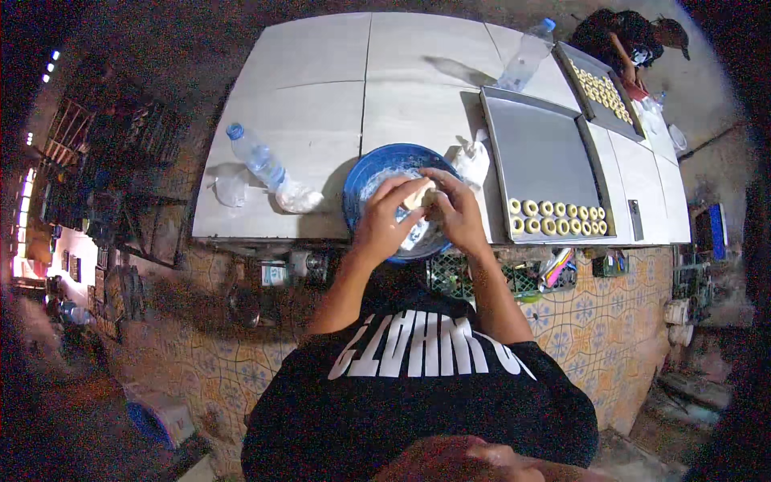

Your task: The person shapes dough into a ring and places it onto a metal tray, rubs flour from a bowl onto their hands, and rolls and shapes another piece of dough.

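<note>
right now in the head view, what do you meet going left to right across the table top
clear plastic bag → lying water bottle with blue cap → blue bowl with left hand and right hand over it, holding a piece of dough → near baking tray with a row of dough rings → far baking tray

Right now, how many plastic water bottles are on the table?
2. One bottle lies on the left side of the table, beside a crumpled clear bag. The other bottle is at the far edge, above the nearer baking tray. None seems hidden.
</note>
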{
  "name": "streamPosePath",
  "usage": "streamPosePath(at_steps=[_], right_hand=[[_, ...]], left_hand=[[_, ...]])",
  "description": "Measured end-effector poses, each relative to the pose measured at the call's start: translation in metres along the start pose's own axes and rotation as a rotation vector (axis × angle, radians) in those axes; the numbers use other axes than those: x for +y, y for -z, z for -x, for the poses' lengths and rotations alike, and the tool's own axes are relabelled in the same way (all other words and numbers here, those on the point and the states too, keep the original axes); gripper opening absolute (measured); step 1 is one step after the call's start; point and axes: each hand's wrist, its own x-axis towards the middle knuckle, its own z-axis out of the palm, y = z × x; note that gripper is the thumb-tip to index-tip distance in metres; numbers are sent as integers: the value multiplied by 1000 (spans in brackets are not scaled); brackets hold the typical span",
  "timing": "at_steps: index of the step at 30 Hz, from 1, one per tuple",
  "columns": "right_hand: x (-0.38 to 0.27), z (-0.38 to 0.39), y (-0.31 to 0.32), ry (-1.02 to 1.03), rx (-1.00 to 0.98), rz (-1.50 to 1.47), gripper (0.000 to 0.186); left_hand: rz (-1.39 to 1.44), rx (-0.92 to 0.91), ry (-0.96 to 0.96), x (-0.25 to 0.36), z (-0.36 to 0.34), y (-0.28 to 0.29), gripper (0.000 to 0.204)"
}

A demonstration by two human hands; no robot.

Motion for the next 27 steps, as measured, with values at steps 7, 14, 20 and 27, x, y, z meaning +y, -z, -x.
streamPosePath(at_steps=[7, 14, 20, 27], right_hand=[[-35, 12, 8, 313, -98, 459, 45], [-37, 9, 11, 397, -127, 614, 34], [-35, -2, 10, 396, -124, 593, 21], [-20, -5, 16, -36, -150, 175, 21]], left_hand=[[86, 3, 138, -5, 0, 0, 42], [286, -127, 275, -10, -4, 9, 35], [194, -119, 330, -4, -5, 10, 30], [-77, -2, -83, 9, -3, 7, 47]])
